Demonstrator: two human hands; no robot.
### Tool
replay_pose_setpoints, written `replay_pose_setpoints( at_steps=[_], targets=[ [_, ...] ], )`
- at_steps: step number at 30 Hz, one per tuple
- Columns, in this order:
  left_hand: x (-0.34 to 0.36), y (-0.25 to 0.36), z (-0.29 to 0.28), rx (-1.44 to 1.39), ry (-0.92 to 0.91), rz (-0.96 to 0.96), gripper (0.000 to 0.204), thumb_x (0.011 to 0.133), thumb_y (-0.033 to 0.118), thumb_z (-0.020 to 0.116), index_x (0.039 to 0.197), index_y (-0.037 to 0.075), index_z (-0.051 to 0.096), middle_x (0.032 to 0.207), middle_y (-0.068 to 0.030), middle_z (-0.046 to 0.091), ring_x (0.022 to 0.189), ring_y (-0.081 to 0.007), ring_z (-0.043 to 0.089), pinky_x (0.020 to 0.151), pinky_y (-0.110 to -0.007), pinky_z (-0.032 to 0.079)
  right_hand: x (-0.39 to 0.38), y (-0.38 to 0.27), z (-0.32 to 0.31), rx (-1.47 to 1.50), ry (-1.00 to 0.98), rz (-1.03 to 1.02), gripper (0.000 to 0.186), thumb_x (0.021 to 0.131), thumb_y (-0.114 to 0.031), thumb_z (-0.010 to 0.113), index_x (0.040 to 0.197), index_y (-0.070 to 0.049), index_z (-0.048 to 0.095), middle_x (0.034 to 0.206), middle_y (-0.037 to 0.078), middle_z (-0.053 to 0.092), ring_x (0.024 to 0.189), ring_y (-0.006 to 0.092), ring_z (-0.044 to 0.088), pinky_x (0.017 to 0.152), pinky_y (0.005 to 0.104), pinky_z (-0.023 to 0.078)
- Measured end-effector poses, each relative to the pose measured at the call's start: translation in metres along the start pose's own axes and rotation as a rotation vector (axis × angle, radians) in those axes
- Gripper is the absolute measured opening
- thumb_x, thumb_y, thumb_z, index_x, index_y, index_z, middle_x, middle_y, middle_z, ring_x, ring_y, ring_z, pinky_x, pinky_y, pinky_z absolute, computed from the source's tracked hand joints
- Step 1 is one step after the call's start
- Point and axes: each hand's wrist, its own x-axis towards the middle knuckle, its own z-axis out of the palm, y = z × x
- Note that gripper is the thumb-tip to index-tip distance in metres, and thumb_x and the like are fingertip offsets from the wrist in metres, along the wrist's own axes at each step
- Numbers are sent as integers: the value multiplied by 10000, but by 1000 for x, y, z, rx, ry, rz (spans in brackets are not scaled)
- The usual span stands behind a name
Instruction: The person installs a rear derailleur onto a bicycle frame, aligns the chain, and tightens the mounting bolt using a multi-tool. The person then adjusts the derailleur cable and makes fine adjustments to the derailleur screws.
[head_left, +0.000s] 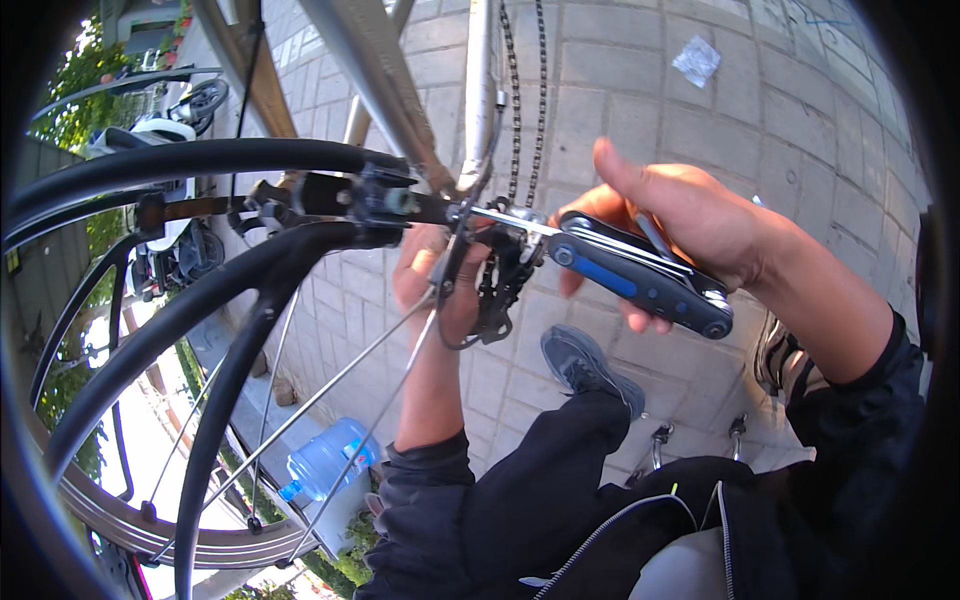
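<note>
My right hand (680, 225) holds a black and blue folding multi-tool (630, 285), thumb raised above it. One silver hex key extends leftward from it to a bolt (455, 212) at the bicycle's rear dropout, beside a black rack mount (380, 200). My left hand (440, 275) is beneath that junction, fingers curled behind the cable and next to the black derailleur (505, 285); what exactly it grips is hidden. The chain (512, 110) runs up from the derailleur beside the silver frame tube (478, 70).
The wheel rim (230, 550), spokes and black rack tubes (220, 280) fill the left side. A blue water jug (330, 455) lies at lower left; parked scooters (175, 150) stand beyond. Crumpled clear plastic (695, 60) lies on grey pavers (800, 100). My shoe (590, 370) is below.
</note>
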Motion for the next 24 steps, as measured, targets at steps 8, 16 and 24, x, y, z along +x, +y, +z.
replay_pose_setpoints(
  at_steps=[8,16,24],
  targets=[
    [-1,-2,-1,-86,-3,-28,250,963,158,592,1077,-56,652,983,-116,702,935,-170,638,836,-299,495,-1,4,-1,-625,86,-289,692,720,-384,827,1163,77,561,924,103,621,690,90,596,613,209,518],
    [-1,-1,5,-107,78,-12,211,911,172,667,940,-35,690,915,-115,681,843,-221,620,755,-321,485,3,5,-8,28,-27,-106,471,962,-328,519,1100,121,562,876,214,672,704,263,716,602,332,627],
    [0,-2,4,-41,85,71,177,922,144,654,983,-21,667,931,-125,682,799,-200,608,722,-313,477,0,0,6,-280,97,-141,446,919,-408,607,888,36,641,680,115,657,557,147,665,516,223,557]
  ],
)
